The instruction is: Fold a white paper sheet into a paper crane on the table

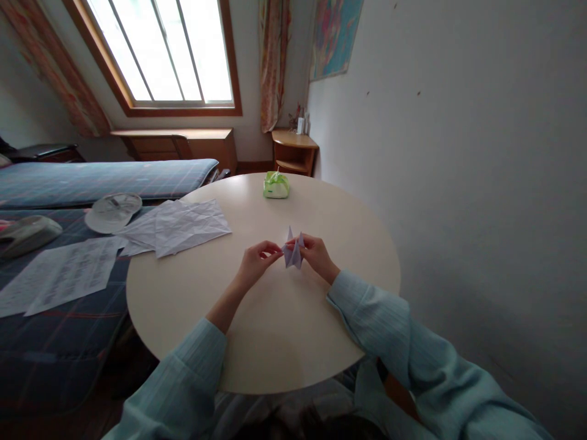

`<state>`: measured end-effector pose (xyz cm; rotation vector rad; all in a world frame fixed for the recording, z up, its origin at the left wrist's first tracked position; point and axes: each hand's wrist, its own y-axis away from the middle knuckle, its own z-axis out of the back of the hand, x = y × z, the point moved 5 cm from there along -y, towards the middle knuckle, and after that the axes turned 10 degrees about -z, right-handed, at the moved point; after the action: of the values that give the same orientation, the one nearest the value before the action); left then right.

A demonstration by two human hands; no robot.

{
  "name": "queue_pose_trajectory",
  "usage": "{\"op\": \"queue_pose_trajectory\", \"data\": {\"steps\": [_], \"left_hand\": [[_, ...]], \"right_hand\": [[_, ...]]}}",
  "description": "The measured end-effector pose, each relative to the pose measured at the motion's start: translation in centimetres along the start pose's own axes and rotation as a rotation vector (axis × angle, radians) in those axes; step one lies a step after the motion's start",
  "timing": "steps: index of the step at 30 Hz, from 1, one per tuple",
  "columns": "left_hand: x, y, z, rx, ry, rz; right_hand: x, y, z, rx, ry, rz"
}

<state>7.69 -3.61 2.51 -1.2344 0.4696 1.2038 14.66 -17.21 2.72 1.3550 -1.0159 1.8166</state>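
Between my two hands is a small piece of folded white paper (pixel 293 255) with several pointed flaps, held over the round white table (pixel 270 330). My left hand (pixel 257 261) pinches its left side between thumb and fingertips. From the right, my right hand (pixel 317 253) grips the paper, its fingers closed round that side and partly hidden behind a flap. Two points stick up above the fingers and others hang down.
A green and white tissue pack (pixel 276 185) stands at the table's far side. Creased white sheets (pixel 190 226) lie on its left edge. Beyond that, printed pages (pixel 73 269) and a pale cap (pixel 114 212) rest on a plaid-covered bed (pixel 55 360). A wall (pixel 458 183) rises on the right.
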Motion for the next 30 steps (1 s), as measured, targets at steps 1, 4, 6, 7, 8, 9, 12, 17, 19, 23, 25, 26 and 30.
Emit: {"op": "queue_pose_trajectory", "data": {"steps": [1,4,6,7,8,9,12,17,19,23,25,26,30], "left_hand": [[0.0,0.0,0.0,0.000,-0.012,0.003],[0.1,0.0,0.2,-0.003,-0.053,0.020],[0.2,0.0,0.3,-0.008,-0.078,0.033],[0.3,0.0,0.4,-0.011,-0.090,0.037],[0.4,0.0,0.4,-0.013,-0.101,0.039],[0.4,-0.1,0.4,-0.012,-0.110,0.041],[0.3,-0.1,0.3,0.013,-0.118,0.046],[-0.3,-0.1,0.1,0.034,-0.120,0.014],[-0.5,0.0,0.0,0.035,-0.104,-0.012],[-0.4,0.0,-0.2,0.036,-0.073,-0.004],[-0.4,0.0,-0.2,0.024,-0.037,0.000],[-0.4,0.0,-0.2,0.021,-0.019,0.001],[-0.2,0.1,-0.7,0.064,0.002,0.010]], "right_hand": [[0.0,0.0,0.0,-0.003,0.000,0.000],[-0.1,0.0,0.1,-0.010,-0.010,-0.007],[-0.1,0.0,0.1,-0.018,-0.025,-0.013],[-0.2,0.0,0.1,-0.022,-0.030,-0.018],[-0.2,0.0,0.2,-0.024,-0.034,-0.024],[-0.3,0.0,0.2,-0.025,-0.036,-0.031],[-0.4,0.0,0.1,-0.020,-0.047,-0.046],[-0.9,0.0,0.0,-0.003,-0.075,-0.083],[-0.8,0.0,0.0,0.007,-0.082,-0.094],[-0.7,0.1,-0.1,0.028,-0.101,-0.105],[-0.7,0.2,-0.2,0.039,-0.098,-0.106],[-0.7,0.2,-0.2,0.042,-0.090,-0.104],[-0.6,0.1,-0.2,0.045,-0.041,-0.077]]}}
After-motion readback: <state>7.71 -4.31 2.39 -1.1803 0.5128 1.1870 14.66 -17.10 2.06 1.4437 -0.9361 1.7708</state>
